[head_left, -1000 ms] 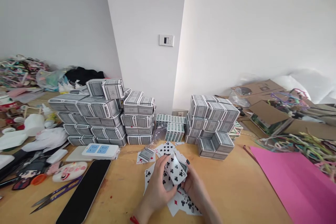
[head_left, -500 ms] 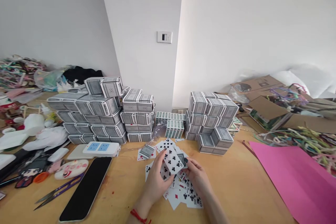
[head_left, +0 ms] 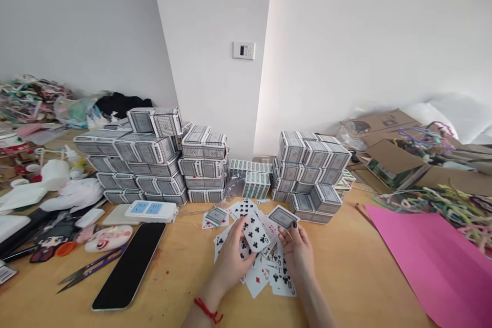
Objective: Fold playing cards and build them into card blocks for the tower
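Note:
My left hand point(head_left: 232, 260) is closed on a playing card point(head_left: 254, 231), a six of clubs with its face up; whether more cards lie under it I cannot tell. Between thumb and fingers, my right hand point(head_left: 299, 251) pinches a second playing card point(head_left: 282, 216), its grey patterned back showing. Beneath both hands spreads a heap of loose playing cards point(head_left: 258, 281), mostly face up, partly hidden by my hands. Just beyond my left hand, a grey-backed card point(head_left: 216, 216) rests on a red-suited one.
Stacked blocks of grey-backed cards stand at left point(head_left: 154, 148), centre-left point(head_left: 203, 164) and right point(head_left: 313, 156). Green-edged packs point(head_left: 257, 183) sit between them. A phone point(head_left: 130, 266), scissors point(head_left: 90, 269) and power strip point(head_left: 151, 210) lie left; pink paper point(head_left: 426, 261) lies right.
My right hand has moved right and away from my left hand, bringing out a card with its back up. My left hand keeps the six of clubs. The view has shifted slightly.

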A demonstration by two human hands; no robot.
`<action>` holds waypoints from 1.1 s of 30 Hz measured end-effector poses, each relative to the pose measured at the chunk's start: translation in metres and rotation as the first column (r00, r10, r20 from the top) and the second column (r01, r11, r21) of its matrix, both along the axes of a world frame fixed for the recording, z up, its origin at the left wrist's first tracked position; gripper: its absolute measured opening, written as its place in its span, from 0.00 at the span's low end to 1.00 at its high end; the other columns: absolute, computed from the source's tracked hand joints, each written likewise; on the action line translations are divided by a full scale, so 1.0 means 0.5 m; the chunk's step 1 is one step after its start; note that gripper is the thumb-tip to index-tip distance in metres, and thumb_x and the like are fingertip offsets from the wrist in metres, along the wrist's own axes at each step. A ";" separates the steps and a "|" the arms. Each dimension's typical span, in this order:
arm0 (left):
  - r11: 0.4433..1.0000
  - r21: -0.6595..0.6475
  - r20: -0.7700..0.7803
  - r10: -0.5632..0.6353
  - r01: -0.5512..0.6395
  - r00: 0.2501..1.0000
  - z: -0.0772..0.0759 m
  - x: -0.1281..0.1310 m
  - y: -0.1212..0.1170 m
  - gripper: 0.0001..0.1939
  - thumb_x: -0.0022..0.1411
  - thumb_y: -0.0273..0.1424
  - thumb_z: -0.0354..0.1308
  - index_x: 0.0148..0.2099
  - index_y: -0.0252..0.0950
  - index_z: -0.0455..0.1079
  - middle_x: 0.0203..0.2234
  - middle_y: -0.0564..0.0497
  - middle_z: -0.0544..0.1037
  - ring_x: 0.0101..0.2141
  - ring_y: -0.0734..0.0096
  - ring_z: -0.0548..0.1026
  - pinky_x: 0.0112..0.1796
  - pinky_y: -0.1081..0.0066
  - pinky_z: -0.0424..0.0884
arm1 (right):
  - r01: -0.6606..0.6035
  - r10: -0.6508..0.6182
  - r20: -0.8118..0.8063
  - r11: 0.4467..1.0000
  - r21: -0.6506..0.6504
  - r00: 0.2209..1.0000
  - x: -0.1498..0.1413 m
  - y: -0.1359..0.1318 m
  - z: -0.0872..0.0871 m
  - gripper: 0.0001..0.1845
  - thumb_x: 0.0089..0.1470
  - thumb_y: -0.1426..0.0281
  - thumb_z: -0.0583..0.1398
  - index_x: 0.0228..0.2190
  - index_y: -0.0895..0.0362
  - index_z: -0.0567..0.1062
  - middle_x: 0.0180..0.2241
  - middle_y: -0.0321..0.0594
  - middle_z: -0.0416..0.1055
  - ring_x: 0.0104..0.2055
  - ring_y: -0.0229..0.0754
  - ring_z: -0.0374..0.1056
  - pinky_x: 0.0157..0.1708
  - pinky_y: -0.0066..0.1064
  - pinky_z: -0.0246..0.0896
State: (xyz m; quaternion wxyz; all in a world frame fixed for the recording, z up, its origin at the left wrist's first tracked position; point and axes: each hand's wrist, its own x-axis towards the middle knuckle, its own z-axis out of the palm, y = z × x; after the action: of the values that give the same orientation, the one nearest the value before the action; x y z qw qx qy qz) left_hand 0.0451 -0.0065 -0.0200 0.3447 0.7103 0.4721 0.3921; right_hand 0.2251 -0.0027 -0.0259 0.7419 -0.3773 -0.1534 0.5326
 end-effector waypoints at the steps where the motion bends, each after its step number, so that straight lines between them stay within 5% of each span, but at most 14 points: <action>1: 1.000 -0.015 0.025 -0.015 0.016 1.000 -0.001 0.001 0.001 0.40 0.51 0.23 0.56 0.63 0.45 0.44 0.58 0.45 0.58 0.46 0.63 0.70 0.49 0.59 0.67 | -0.006 0.007 -0.007 1.000 0.014 1.000 -0.001 0.000 0.003 0.12 0.38 0.63 0.67 0.25 0.53 0.71 0.27 0.32 0.72 0.32 0.39 0.70 0.34 0.30 0.67; 4: 0.995 -0.043 0.139 -0.085 0.091 0.987 -0.003 0.006 0.002 0.41 0.52 0.22 0.54 0.63 0.46 0.41 0.60 0.44 0.52 0.44 0.66 0.71 0.47 0.60 0.69 | -0.048 0.045 0.053 0.998 0.050 0.998 -0.006 0.001 0.005 0.12 0.41 0.60 0.65 0.23 0.55 0.72 0.29 0.37 0.73 0.37 0.42 0.70 0.39 0.35 0.66; 10: 0.985 -0.049 0.263 -0.150 0.168 0.953 -0.001 0.013 0.003 0.40 0.53 0.21 0.53 0.63 0.46 0.40 0.59 0.43 0.52 0.43 0.67 0.72 0.46 0.61 0.70 | -0.108 0.108 0.362 0.994 -0.020 0.926 -0.016 -0.002 -0.004 0.16 0.34 0.66 0.69 0.29 0.55 0.74 0.29 0.36 0.73 0.31 0.39 0.68 0.30 0.28 0.64; 14: 0.990 -0.033 0.240 -0.122 0.134 0.963 -0.008 0.006 0.012 0.40 0.53 0.25 0.57 0.63 0.43 0.42 0.53 0.42 0.62 0.42 0.64 0.72 0.43 0.60 0.71 | -0.140 0.148 0.493 0.989 -0.053 0.857 -0.019 -0.002 0.001 0.16 0.37 0.61 0.67 0.29 0.57 0.75 0.28 0.39 0.73 0.29 0.40 0.68 0.30 0.29 0.63; 19: 0.999 -0.014 0.156 -0.040 0.043 0.987 -0.024 0.003 0.028 0.39 0.52 0.26 0.57 0.63 0.44 0.43 0.51 0.44 0.64 0.40 0.65 0.72 0.39 0.61 0.74 | -0.014 0.054 0.630 0.998 -0.069 0.775 -0.015 -0.003 0.009 0.17 0.41 0.56 0.63 0.23 0.59 0.74 0.22 0.38 0.70 0.25 0.39 0.64 0.26 0.28 0.59; 24: 1.000 0.010 0.102 -0.013 0.012 0.995 -0.024 0.007 0.031 0.39 0.50 0.23 0.56 0.62 0.43 0.45 0.54 0.43 0.58 0.33 0.71 0.72 0.36 0.64 0.74 | 0.122 -0.072 0.599 0.992 -0.044 0.797 -0.002 -0.001 0.001 0.17 0.41 0.55 0.63 0.24 0.58 0.72 0.17 0.32 0.63 0.19 0.34 0.57 0.19 0.25 0.51; 33: 0.998 0.017 0.101 -0.058 0.057 0.993 -0.023 0.010 0.034 0.39 0.49 0.23 0.56 0.62 0.40 0.45 0.54 0.43 0.61 0.36 0.70 0.73 0.38 0.65 0.74 | 0.056 -0.051 0.552 0.998 0.009 0.832 0.008 0.014 -0.016 0.18 0.35 0.64 0.65 0.31 0.57 0.71 0.15 0.25 0.55 0.17 0.32 0.53 0.18 0.25 0.49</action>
State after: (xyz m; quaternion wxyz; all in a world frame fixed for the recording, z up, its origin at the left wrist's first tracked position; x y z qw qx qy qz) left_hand 0.0503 0.0105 -0.0316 0.3741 0.7053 0.4306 0.4210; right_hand 0.2293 0.0042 -0.0340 0.6793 -0.5217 -0.3480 0.3810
